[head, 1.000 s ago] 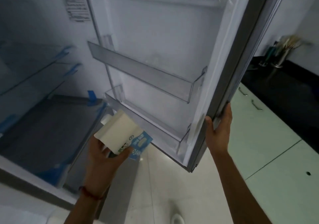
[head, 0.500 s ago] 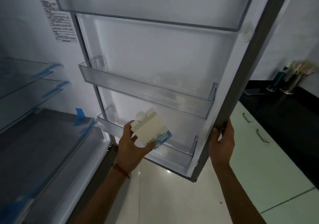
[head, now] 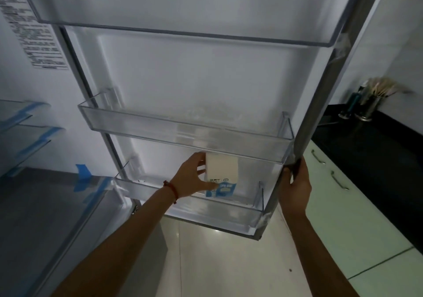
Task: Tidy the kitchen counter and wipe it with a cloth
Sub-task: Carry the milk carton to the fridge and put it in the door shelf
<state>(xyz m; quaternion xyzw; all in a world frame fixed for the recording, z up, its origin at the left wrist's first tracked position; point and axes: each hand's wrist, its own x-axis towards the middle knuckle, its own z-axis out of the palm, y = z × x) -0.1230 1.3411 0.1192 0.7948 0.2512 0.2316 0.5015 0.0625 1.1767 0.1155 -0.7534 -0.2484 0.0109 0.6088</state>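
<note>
A white carton with a blue label [head: 221, 175] stands upright in the lowest clear door bin [head: 160, 191] of the open fridge door [head: 206, 86]. My left hand [head: 191, 179] is wrapped around the carton's left side, thumb across its front. My right hand [head: 296, 184] grips the door's grey outer edge at the level of the lower bins. The black kitchen counter [head: 366, 145] lies to the right, beyond the door. No cloth is in view.
Two more clear door bins [head: 183, 132] sit above the carton. Glass fridge shelves with blue tape [head: 27, 122] are at the left. On the counter's far end stands a metal holder with utensils [head: 372, 104]. White cabinet fronts with handles [head: 338, 180] run below the counter.
My left hand carried the carton from in front of the fridge up and right into the lowest door bin and stood it upright. My right hand kept its hold on the door edge.
</note>
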